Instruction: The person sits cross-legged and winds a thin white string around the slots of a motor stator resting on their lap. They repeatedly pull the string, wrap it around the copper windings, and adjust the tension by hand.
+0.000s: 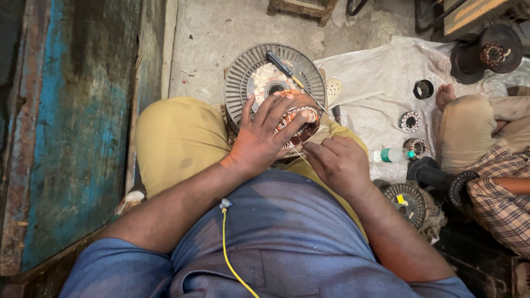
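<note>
My left hand (264, 135) lies spread over a round motor stator (302, 126) with copper windings, pressing it down on my lap. Just right of it, my right hand (338, 164) has its fingers curled, pinching a thin copper wire that runs from the stator. Behind the stator sits a grey finned motor cover (243, 72), and a screwdriver (287, 69) with a dark handle lies across it.
A white plastic sheet (375, 77) on the concrete floor holds small wound stators (410, 121), a black ring (423, 89) and a small green-capped bottle (393, 155). Another person sits at the right with a bare foot (445, 95). A worn blue door (72, 121) stands at the left.
</note>
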### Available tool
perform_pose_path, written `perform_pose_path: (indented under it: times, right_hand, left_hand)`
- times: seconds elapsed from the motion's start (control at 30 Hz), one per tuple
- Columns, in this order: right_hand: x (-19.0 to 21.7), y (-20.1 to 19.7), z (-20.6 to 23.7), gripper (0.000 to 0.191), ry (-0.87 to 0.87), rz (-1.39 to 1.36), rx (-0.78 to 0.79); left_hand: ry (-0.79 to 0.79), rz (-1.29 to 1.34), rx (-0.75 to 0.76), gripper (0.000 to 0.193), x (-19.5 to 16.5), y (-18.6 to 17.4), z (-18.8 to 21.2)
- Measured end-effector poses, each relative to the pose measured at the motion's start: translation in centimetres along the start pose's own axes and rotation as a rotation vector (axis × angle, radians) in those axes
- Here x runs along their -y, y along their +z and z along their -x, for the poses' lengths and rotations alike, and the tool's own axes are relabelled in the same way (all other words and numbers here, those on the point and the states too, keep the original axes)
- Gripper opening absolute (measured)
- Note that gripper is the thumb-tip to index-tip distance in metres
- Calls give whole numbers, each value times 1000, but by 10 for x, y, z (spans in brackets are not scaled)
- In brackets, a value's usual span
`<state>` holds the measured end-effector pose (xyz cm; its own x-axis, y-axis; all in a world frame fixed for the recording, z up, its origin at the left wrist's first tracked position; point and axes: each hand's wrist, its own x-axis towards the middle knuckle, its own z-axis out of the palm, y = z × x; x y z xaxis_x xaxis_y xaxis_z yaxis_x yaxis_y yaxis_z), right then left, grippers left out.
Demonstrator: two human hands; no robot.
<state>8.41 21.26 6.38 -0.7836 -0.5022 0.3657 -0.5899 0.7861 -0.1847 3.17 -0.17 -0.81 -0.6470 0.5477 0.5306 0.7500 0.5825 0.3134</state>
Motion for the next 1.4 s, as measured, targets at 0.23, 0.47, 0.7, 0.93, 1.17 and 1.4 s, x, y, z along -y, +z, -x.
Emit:
perform_pose_path:
  times: [0.23, 0.47, 0.7, 0.93, 1.17, 1.4]
  right_hand:
    - [0, 16, -6, 16, 17, 33, -7]
    - [1, 30, -20, 13, 101, 39, 31]
    - [9, 14, -13, 24, 246, -137, -49]
    - [1, 26, -44, 28, 82, -47, -48]
    - [-1, 31, -62, 53, 240, -308, 23]
    - [-2, 34, -30, 79, 393, -528, 64]
  left_hand:
    - [-19, -4, 21, 99, 0, 2, -1]
    - [-68, 7, 64, 110, -1, -6, -6]
    - [-151, 139, -55, 117, 17, -13, -13]
    - [-215, 205, -16, 119, 35, -10, -22]
    - [-438, 395, 50, 119, 59, -9, -29]
    - [-424, 238, 102, 127, 56, -17, -39]
